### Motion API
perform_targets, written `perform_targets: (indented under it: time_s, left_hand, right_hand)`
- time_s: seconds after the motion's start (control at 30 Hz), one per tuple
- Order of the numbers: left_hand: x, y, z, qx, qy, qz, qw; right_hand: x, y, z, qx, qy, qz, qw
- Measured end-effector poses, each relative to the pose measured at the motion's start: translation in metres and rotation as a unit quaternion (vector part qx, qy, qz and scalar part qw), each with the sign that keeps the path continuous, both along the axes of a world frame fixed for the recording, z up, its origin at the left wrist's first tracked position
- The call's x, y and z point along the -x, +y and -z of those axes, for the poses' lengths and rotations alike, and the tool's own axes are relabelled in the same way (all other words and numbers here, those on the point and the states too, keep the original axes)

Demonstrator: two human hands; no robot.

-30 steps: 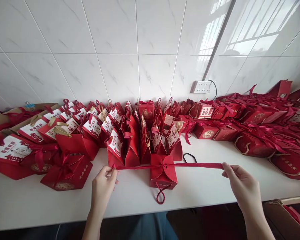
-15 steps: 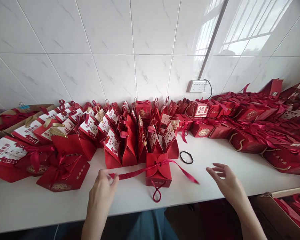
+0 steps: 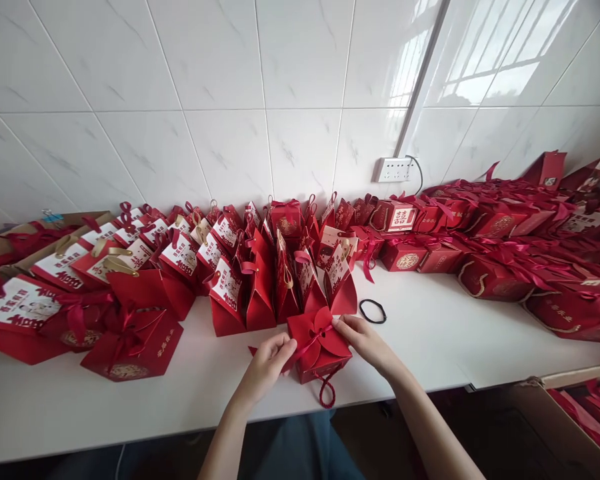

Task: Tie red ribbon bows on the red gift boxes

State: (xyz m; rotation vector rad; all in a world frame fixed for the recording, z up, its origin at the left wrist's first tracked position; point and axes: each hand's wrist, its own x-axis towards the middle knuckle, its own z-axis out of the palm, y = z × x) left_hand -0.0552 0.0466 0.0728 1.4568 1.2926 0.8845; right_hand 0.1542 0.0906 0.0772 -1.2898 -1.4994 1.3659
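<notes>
A small red gift box [image 3: 325, 365] with petal-shaped top flaps stands near the front of the white table. A dark red ribbon [image 3: 309, 346] runs through the hole where the flaps meet. On the box's left, my left hand [image 3: 270, 365] pinches the ribbon, whose loose tip sticks out behind the fingers. My right hand [image 3: 365, 339] is at the right side of the flaps, thumb and finger closed on the ribbon there. A twisted red cord loop [image 3: 327, 392] hangs from the front of the box onto the table.
Red and white gift boxes [image 3: 226, 287] stand in rows behind, against the tiled wall. More ribboned boxes [image 3: 500, 277] crowd the right. A black elastic band [image 3: 373, 311] lies right of the box. An open carton [image 3: 555, 407] is at lower right, and a socket strip [image 3: 395, 170] is on the wall.
My right hand has come in from the right and closed on the ribbon. My left hand has moved right, closer to the box. The box has turned slightly.
</notes>
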Motion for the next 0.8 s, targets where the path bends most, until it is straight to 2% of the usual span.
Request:
perform_targets:
  time_s: [0.13, 0.3, 0.47, 0.6, 0.8]
  left_hand:
    - [0.006, -0.009, -0.007, 0.011, 0.002, 0.007, 1.000]
    - [0.014, -0.014, -0.015, -0.021, 0.040, -0.015, 0.999]
    - [0.018, -0.013, -0.009, -0.109, 0.061, -0.057, 0.991]
    - [0.021, -0.008, 0.001, -0.167, 0.063, -0.060, 0.982]
    - [0.028, -0.010, -0.001, -0.133, 0.074, -0.010, 0.988]
  right_hand:
    - [-0.002, -0.003, -0.004, 0.046, 0.028, -0.055, 0.997]
    - [-0.003, -0.005, -0.008, 0.063, 0.050, -0.068, 0.994]
    - [-0.009, -0.010, -0.016, 0.043, 0.054, -0.084, 0.994]
    - [-0.010, -0.011, -0.014, 0.043, 0.058, -0.077, 0.994]
    - [-0.005, -0.009, -0.008, 0.039, 0.075, -0.049, 0.995]
